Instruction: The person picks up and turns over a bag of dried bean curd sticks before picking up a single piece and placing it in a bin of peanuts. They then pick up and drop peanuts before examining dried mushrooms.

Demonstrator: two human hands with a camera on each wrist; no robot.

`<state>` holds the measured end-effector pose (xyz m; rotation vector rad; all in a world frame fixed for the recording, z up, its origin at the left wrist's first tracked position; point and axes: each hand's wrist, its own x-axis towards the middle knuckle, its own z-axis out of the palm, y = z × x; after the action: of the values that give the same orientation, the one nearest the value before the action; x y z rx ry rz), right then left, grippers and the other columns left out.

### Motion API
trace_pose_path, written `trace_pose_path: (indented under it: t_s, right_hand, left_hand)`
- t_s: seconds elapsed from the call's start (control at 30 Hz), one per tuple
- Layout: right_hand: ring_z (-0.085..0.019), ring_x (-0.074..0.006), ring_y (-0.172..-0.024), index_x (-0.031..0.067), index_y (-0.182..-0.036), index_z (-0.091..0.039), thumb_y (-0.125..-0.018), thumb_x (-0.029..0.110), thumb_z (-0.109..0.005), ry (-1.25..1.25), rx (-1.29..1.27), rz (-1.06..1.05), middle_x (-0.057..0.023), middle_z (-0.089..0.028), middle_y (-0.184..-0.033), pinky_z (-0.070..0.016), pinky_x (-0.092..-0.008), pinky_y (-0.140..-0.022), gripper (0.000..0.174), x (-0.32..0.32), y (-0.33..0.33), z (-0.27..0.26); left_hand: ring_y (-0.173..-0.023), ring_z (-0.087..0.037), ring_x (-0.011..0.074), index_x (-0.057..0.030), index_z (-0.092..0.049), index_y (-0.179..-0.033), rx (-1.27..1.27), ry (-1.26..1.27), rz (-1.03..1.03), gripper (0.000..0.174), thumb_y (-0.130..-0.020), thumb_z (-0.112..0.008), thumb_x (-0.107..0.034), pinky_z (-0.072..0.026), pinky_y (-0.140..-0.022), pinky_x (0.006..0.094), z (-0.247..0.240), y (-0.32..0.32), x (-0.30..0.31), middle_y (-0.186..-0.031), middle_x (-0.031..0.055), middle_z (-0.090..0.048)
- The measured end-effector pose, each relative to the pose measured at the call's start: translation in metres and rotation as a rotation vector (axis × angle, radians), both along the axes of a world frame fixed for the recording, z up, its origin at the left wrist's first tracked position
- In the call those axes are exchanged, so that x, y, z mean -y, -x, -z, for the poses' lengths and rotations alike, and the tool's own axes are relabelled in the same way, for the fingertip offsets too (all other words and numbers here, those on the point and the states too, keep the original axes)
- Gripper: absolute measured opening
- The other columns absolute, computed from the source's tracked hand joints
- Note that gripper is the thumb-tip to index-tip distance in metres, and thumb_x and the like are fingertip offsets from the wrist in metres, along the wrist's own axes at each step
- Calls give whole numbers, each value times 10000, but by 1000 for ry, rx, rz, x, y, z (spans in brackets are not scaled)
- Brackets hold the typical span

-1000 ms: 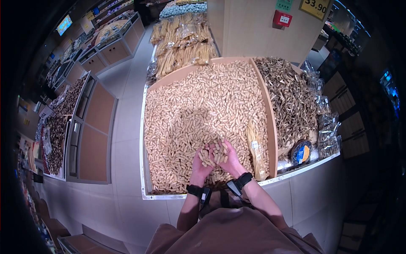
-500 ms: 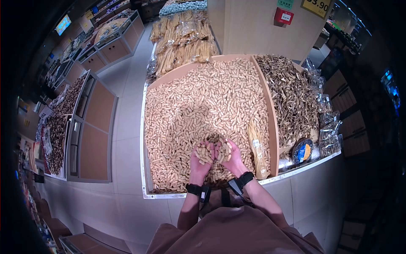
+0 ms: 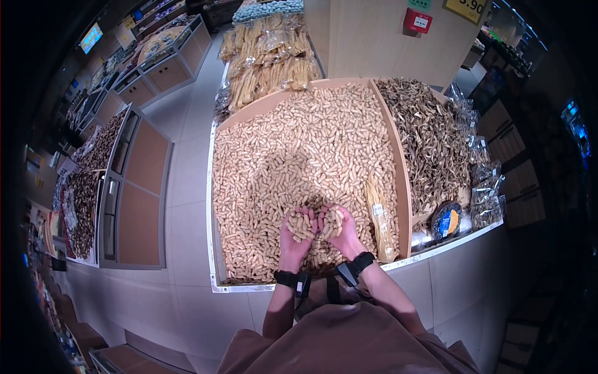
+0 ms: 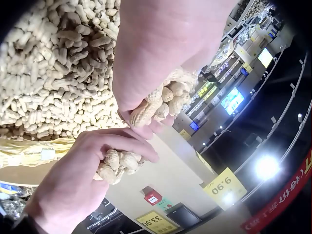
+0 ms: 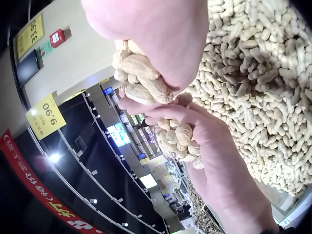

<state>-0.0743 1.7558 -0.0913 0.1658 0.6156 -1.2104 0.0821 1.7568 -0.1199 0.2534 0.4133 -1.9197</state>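
Observation:
Side by side over the near part of a bin of unshelled peanuts (image 3: 349, 134), both hands are cupped with palms turned up. The left hand (image 3: 294, 247) holds a small heap of peanuts (image 3: 301, 226), its fingers curled about them. Another heap of peanuts (image 5: 141, 80) lies in the right hand (image 3: 343, 239), curled in the same way. At the fingertips the two hands meet or nearly meet, as both wrist views show. Behind the fingers, a shadowed hollow (image 3: 316, 202) dips into the peanuts.
A packet of long pale-yellow sticks (image 3: 378, 218) lies on the peanuts at right, beside a wooden divider (image 3: 400, 168). Beyond it are dark dried goods (image 3: 430, 137) and a round blue-and-orange package (image 3: 446, 222). Bagged goods (image 3: 271, 59) are piled behind. A metal edge (image 3: 246, 288) runs along the front.
Both hands have drawn slightly apart and turned further palm up, so more of the peanuts in them shows. In the last half second they have hardly moved.

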Motion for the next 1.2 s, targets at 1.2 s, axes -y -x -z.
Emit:
trace_pose_path:
  t_s: [1.2]
  right_hand:
    - [-635,-255,-989,46,-957,-610,-961,320,-434,30,-38,-111,-125,-666,-1013,-510,-397,-937,326,1,-7,34]
  left_hand:
    - [-1016,-625,242,-61,-637,-956,168,64,-107,233,-964,-496,-246,-600,-762,329,-6,2,9,-966,77,-670]
